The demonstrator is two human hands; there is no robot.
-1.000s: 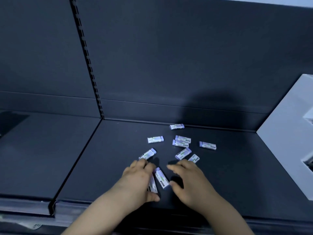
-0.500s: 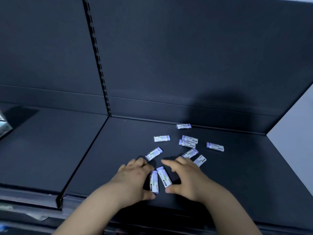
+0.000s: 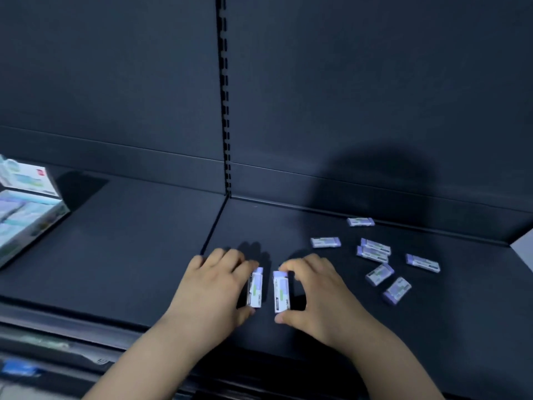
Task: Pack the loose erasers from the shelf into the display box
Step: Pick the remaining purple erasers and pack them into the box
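Note:
Small white erasers with purple ends lie on the dark shelf (image 3: 317,336). My left hand (image 3: 215,290) grips an upright pair of erasers (image 3: 256,288) between fingertips and thumb. Just to its right, my right hand (image 3: 315,295) pinches a single eraser (image 3: 280,291) by its two ends. Several loose erasers (image 3: 375,251) are scattered to the right of my hands. The display box (image 3: 26,209) stands at the far left edge of the neighbouring shelf section, partly cut off by the frame.
A slotted upright post (image 3: 224,111) divides the dark back panel. A seam (image 3: 213,226) runs between the two shelf sections. A pale side panel (image 3: 523,246) shows at the right edge. The shelf's front lip (image 3: 86,316) lies below my wrists.
The view has swung left, bringing the display box into sight. Both hands have closed on erasers: the left now holds two side by side, the right one. They have shifted left of the loose pile.

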